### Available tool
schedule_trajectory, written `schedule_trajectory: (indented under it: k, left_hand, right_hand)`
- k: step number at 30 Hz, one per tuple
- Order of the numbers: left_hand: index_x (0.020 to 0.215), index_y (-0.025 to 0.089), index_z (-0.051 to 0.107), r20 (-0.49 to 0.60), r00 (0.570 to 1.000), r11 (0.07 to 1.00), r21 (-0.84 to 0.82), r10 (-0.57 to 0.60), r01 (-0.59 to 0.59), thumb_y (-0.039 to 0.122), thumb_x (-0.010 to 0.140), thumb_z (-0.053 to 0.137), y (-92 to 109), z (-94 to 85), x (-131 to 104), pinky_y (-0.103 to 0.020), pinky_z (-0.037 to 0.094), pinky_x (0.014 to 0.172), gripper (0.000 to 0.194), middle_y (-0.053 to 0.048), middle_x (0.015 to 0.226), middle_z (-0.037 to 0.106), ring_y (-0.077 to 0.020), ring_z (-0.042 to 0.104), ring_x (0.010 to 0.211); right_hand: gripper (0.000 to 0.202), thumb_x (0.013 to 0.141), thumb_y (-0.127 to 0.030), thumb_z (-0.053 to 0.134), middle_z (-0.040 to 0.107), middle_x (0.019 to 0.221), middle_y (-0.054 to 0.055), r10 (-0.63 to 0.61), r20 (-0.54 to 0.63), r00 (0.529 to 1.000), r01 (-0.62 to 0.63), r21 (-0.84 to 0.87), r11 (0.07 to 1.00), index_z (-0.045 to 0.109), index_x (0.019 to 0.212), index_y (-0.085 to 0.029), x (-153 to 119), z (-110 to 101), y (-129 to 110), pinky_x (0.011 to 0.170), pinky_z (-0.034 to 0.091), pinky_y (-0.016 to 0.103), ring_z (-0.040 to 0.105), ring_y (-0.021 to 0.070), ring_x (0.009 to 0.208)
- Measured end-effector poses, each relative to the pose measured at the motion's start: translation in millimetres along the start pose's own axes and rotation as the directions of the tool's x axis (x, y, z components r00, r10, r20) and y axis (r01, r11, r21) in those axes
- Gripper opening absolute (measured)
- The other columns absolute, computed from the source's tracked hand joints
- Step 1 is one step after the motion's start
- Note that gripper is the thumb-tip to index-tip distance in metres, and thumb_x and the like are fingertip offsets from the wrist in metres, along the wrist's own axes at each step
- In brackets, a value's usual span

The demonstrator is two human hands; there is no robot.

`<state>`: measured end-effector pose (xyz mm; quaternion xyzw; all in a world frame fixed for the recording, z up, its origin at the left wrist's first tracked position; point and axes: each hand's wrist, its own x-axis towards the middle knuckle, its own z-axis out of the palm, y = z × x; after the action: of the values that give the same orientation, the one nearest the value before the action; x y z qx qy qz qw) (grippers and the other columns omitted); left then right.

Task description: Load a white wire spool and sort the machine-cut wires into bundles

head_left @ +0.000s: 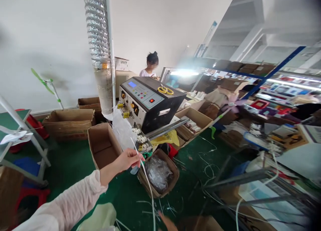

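My left hand (132, 158) pinches a thin white cable (150, 187) between thumb and fingers. The cable's short free end sticks up past the fingers toward the machine's rollers, and its long part runs down to the bottom edge. Low in the view, part of my right hand (167, 221) shows close to the cable, blurred and cut off by the frame. Ahead stands a boxy wire-cutting machine (142, 100) with a lit display, buttons and white guide rollers (139, 137) at its near end. Scissors with yellow handles (165, 90) lie on its top.
An open cardboard box (104, 144) stands left of the machine, and a carton of clear plastic (159, 172) sits below my left hand. Loose wires (209, 167) litter the green floor. A co-worker (150, 67) is behind the machine. A metal frame (240, 184) stands at right.
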<state>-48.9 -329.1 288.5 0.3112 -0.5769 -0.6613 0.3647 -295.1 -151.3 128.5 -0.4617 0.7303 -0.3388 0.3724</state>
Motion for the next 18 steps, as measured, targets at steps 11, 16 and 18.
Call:
schedule_trajectory:
  k: [11,16,18]
  left_hand:
    - [0.083,0.009,0.071,0.014,1.0,0.998,-0.069,0.01,-0.009,0.059,0.077,0.065,13,-3.8,17,-0.022,0.033,0.05,0.051,-0.001,0.063,0.059,-0.006,0.041,0.049]
    - [0.09,0.013,0.075,0.082,0.996,0.995,0.095,0.031,-0.038,0.06,0.073,0.068,2,-33.0,16,-0.026,0.043,0.067,0.05,-0.009,0.094,0.063,-0.0136,0.055,0.071]
    - [0.084,0.013,0.075,0.025,0.998,0.993,0.102,0.052,-0.055,0.06,0.077,0.064,0,-43.1,19,-0.026,0.043,0.068,0.049,-0.009,0.094,0.062,-0.0146,0.055,0.072]
  right_hand:
    - [0.042,0.097,-0.048,0.039,0.072,0.076,0.007,-0.463,0.146,0.874,0.411,0.283,0.866,0.067,0.097,-0.017,39,43,-178,0.072,0.05,0.028,0.065,0.018,0.07]
    - [0.048,0.095,-0.056,0.038,0.066,0.058,0.004,-0.364,0.29,0.885,0.215,0.437,0.873,0.063,0.085,-0.016,57,64,-201,0.058,0.049,0.026,0.064,0.0176,0.055]
    - [0.047,0.094,-0.055,0.041,0.069,0.063,0.005,-0.368,0.319,0.873,0.264,0.324,0.908,0.066,0.086,-0.017,66,63,-218,0.06,0.051,0.028,0.066,0.0194,0.06]
